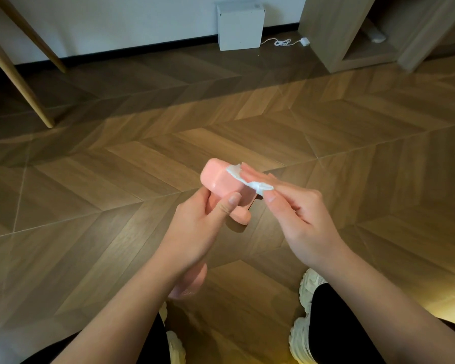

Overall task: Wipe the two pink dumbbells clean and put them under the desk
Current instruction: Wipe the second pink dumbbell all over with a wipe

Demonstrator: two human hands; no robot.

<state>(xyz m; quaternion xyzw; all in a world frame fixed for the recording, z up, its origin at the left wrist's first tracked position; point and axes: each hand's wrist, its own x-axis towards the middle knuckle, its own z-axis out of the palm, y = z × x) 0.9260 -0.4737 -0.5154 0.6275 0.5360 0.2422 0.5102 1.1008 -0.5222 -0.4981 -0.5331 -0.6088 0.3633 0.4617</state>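
Brown herringbone wood floor [326, 153] fills most of what we see, with an open pale wooden cabinet [323, 35] at the far right, two slanted pale wooden legs [19, 82] at the far left, which we take for the desk, and a square white box [239, 26] against the wall between them.

We crouch over the floor with both arms out. Our left hand [195, 227] grips the first pink rounded dumbbell [221, 179] in the air, fingers curled round its handle from below and the thumb laid up against the upper head. Our right hand [300, 219] pinches a crumpled white tissue [247, 181] between thumb and fingers [250, 173] and presses it onto the right edge of that head. The second pink dumbbell [192, 285] lies on the floor, partly hidden under our left forearm, near our white chunky shoes [309, 285].

We judge the step to be wiping the first head. To do it well, we should brace the thumb firmly so the weight does not twist, spread the tissue flatter so more of it meets the pink surface, and turn the dumbbell in the left hand rather than chase it round with the right. The handle and lower head under our grip need a regrasp before they can be reached.
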